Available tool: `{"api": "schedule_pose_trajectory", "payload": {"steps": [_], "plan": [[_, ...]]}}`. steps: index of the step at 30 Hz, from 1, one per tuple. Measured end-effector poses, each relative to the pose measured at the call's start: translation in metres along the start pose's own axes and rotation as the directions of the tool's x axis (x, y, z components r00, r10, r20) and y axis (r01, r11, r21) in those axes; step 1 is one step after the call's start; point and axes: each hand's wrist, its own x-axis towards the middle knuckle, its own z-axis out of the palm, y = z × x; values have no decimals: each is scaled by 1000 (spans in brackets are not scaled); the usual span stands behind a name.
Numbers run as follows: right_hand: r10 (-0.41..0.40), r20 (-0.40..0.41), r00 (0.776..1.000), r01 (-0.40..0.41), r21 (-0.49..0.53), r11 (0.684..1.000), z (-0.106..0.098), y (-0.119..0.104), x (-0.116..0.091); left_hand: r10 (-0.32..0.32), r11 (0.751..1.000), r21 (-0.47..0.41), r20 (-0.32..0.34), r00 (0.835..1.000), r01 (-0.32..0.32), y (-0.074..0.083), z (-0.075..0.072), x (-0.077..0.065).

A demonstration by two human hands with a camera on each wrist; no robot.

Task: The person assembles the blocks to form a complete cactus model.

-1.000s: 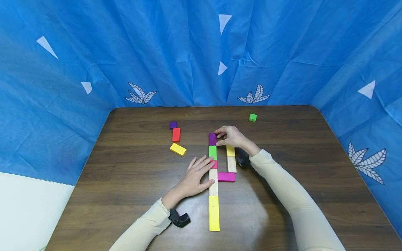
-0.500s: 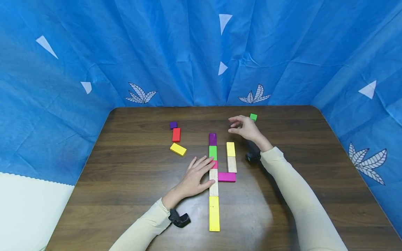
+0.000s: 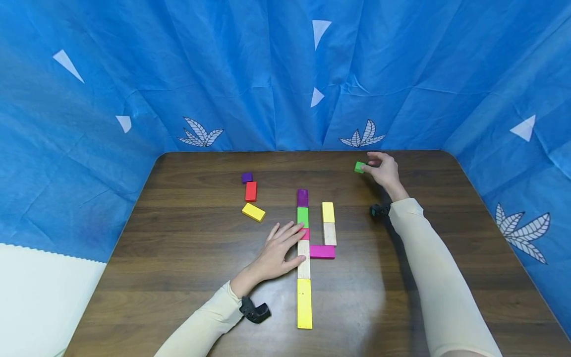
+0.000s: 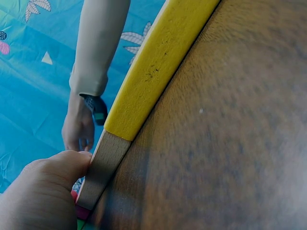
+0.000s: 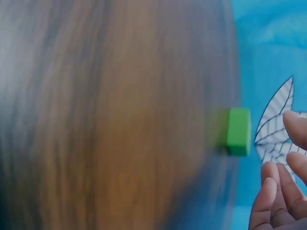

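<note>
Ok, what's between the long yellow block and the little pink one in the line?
One pale wooden block lies there, end to end with both, in the head view.

Left hand [image 3: 274,254] rests on lined-up blocks [image 3: 304,269], right hand [image 3: 384,172] beside a green cube [image 3: 359,167].

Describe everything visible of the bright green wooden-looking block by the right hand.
The bright green box-shaped block looks like painted wood with plain faces. It sits on the brown wood-grain table near the far edge, seemingly ungripped: the right hand overlaps it in the head view, but the right wrist view shows a gap.
</note>
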Motion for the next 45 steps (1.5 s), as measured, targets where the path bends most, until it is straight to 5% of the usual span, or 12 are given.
{"api": "schedule_pose_trajectory", "payload": {"steps": [16, 45], "plan": [[134, 118, 984, -135, 5, 991, 0, 10, 10, -4, 1000, -4, 6, 1000, 4, 1, -1, -1], [36, 96, 995, -32, -39, 999, 17, -6, 6, -7, 1000, 5, 6, 1000, 7, 0, 0, -1]]}}
